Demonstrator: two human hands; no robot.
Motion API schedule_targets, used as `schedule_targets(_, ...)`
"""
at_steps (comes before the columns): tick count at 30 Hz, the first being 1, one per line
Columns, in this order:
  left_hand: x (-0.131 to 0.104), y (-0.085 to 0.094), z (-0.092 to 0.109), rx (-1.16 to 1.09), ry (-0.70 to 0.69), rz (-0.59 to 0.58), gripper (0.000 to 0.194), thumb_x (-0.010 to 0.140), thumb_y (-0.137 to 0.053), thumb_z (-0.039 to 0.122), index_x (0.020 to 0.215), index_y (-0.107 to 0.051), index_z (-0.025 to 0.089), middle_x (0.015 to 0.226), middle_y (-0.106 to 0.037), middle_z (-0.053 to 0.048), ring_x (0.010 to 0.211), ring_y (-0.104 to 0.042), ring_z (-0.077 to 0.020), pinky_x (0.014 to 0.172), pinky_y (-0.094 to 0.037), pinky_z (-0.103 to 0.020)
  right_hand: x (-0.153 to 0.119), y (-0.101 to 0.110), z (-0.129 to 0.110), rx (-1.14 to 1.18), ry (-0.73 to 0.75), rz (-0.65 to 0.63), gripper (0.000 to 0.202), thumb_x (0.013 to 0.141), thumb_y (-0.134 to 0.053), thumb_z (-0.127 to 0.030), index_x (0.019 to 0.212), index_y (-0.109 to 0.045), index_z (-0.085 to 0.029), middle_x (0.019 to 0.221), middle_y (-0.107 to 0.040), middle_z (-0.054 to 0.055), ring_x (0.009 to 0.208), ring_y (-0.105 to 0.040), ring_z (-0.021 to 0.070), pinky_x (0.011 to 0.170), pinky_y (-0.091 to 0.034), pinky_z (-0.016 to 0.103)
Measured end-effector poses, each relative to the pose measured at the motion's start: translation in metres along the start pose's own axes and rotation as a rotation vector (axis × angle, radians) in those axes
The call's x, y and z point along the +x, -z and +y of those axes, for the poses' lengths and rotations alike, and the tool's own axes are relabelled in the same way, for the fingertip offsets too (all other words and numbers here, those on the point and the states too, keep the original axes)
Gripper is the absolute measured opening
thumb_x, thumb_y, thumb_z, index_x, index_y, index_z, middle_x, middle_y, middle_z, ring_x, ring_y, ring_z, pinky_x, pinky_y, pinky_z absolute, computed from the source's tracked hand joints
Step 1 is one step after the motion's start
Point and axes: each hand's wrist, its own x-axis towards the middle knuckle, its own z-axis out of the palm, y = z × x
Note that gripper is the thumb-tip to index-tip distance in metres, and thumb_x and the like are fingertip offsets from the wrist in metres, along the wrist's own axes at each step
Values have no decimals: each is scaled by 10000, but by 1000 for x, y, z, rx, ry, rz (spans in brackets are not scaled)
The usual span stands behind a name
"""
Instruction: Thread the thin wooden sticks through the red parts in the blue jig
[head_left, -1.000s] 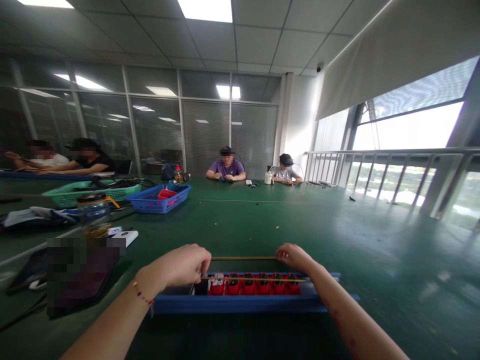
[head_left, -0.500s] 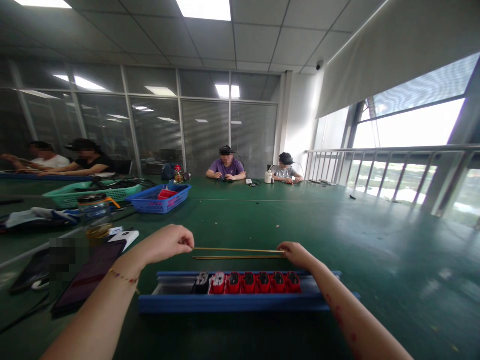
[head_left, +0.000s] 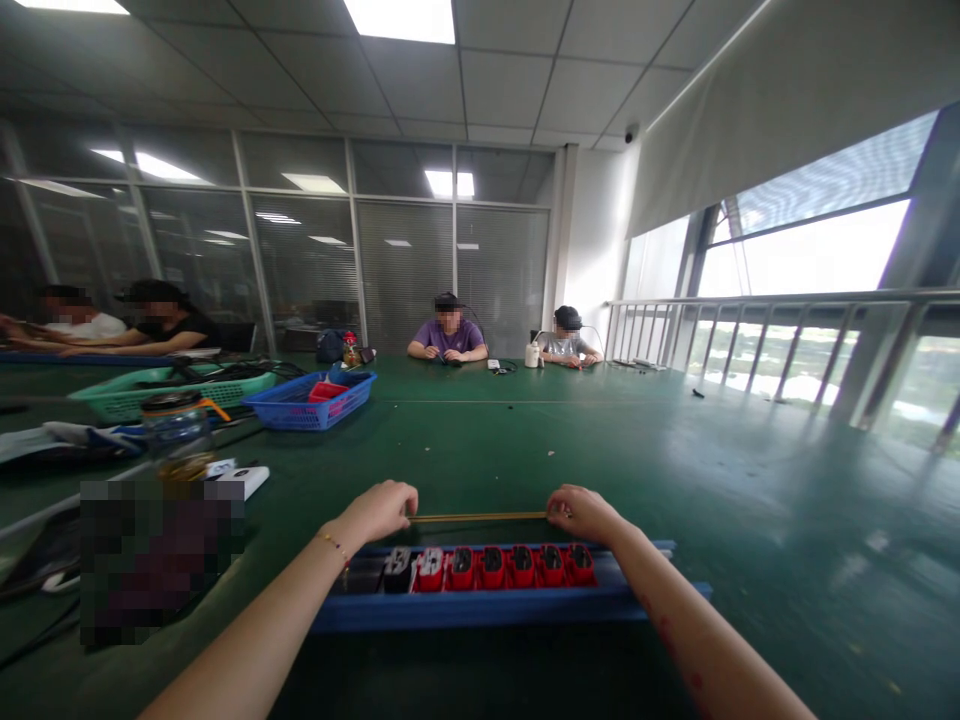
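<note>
Thin, straight yellowish sticks [head_left: 480,517], close together, span the space between my hands just beyond a blue rail. My left hand [head_left: 384,508] is closed at their left end, fingertips pinched. At the right end, my right hand [head_left: 581,513] has its fingers curled round them; the tips are partly hidden. How many sticks each hand grips cannot be made out. Nearer to me lies the blue channel-shaped rail [head_left: 495,608], holding a row of several red blocks with dark tops [head_left: 492,570] and, at the left, one black block with a light top [head_left: 398,570]. My right forearm passes over the rail's right part.
On the left stand a blue basket [head_left: 307,412] with a red item, a green basket [head_left: 112,400] with black cables and a glass jar [head_left: 178,440]. A white device [head_left: 251,480] lies near the jar. Several people sit around the far side of the green table [head_left: 480,440].
My left hand has moved right and slightly down, and my right hand slightly down. The stick held above the others is now down alongside them.
</note>
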Motion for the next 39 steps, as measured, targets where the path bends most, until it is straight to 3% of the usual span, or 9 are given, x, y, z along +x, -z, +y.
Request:
schedule_targets(9, 0, -11, -3, 94, 0, 72, 202, 685, -538, 174, 862, -608, 240, 952, -600, -22, 915, -534, -177, 776, -378, -260, 0, 0, -2, -79, 24, 13, 219, 729, -451, -213, 821, -647, -245, 829, -629, 13, 744, -574, 145, 655, -390, 209)
schedule_targets(18, 2, -13, -2, 140, 17, 38, 211, 711, -464, 77, 770, -605, 223, 856, -618, -18, 790, -567, -145, 680, -396, -237, -1, 2, -4, -107, 39, 4, 232, 732, -435, -200, 826, -644, -235, 838, -630, 19, 751, -576, 145, 658, -396, 206)
schedule_targets(24, 4, -13, 3, 181, 18, 15, 272, 640, -451, -7, 751, -582, 204, 812, -605, -15, 749, -555, -141, 618, -384, -223, -2, 6, -10, -201, 57, -22, 238, 738, -422, -185, 851, -627, -229, 845, -634, 27, 765, -576, 166, 645, -377, 230)
schedule_targets(31, -2, -10, 8, 208, 2, 79, 189, 699, -420, 79, 714, -572, 191, 822, -555, -27, 731, -543, -140, 607, -387, -231, -3, 7, -11, -199, 50, -34, 247, 722, -434, -170, 889, -607, -225, 866, -615, 30, 781, -561, 162, 641, -358, 225)
schedule_targets(39, -7, 2, 30, 173, -76, 222, 295, 815, -287, 189, 715, -564, 199, 787, -549, -19, 668, -538, -125, 620, -369, -251, -4, 4, -9, -192, -19, -16, 226, 666, -477, -167, 850, -599, -219, 851, -582, 29, 838, -522, 185, 653, -329, 248)
